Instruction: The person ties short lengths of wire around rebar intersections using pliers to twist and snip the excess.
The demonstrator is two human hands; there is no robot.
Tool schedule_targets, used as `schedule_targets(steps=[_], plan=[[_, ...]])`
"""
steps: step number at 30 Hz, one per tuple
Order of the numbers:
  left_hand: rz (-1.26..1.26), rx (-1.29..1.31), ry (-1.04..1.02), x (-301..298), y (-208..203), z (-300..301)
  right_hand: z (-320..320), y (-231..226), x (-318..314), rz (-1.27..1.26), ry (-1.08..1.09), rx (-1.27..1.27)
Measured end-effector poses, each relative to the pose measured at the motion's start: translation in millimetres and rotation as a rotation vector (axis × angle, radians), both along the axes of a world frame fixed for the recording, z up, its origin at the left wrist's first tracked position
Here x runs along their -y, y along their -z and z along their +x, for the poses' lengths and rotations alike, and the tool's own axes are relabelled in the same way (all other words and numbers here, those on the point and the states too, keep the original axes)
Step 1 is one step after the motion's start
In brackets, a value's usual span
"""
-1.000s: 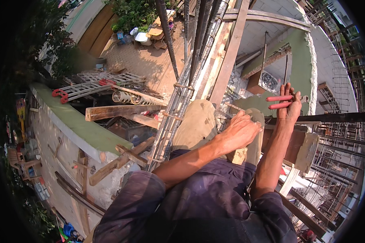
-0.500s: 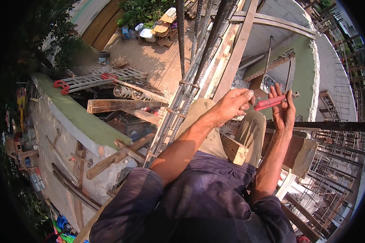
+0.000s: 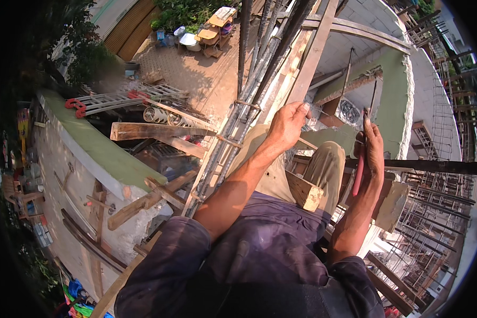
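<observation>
My right hand [image 3: 373, 146] is closed around a pair of pliers [image 3: 358, 175]. Their red handles hang down along the palm, and the dark jaws point up past my fingertips. My left hand [image 3: 289, 124] is raised over my knee with thumb and fingers pinched together; what sits in the pinch, if anything, is too small to make out. Close on its left runs a column of ribbed steel bars [image 3: 237, 127] bound with ties, slanting along the wooden boards. Between my knees a wooden beam [image 3: 306, 194] shows its cut end.
A long board [image 3: 314, 53] stretches away ahead. At the right is a green-edged wall opening [image 3: 395, 100], with a dark bar [image 3: 434, 166] crossing below it and rebar grids beyond. Left and lower lie a green-topped wall [image 3: 98, 140], jutting timbers [image 3: 153, 131] and a ladder [image 3: 127, 100].
The pliers have swung from lying level across my right fingers to upright in a closed grip, jaws up. My left hand has moved left and slightly up, away from the right hand.
</observation>
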State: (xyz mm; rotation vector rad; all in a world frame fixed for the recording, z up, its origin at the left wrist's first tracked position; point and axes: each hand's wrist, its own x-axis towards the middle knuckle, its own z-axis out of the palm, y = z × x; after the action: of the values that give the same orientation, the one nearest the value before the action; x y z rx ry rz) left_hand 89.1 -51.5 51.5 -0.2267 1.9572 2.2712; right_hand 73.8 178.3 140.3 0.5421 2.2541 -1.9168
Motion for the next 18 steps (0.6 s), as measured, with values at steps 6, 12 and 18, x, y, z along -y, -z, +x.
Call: schedule_targets(steps=[6, 12, 18], plan=[[-0.389, 0.048, 0.058, -2, 6, 16, 16, -8, 2, -0.252, -0.153, 0.053], [-0.537, -0.491, 0.339, -11, -7, 35, 12, -24, 34, -0.338, 0.045, -0.050], [-0.162, -0.365, 0.358, -15, -63, 40, 0, -24, 47, -0.042, -0.070, -0.244]])
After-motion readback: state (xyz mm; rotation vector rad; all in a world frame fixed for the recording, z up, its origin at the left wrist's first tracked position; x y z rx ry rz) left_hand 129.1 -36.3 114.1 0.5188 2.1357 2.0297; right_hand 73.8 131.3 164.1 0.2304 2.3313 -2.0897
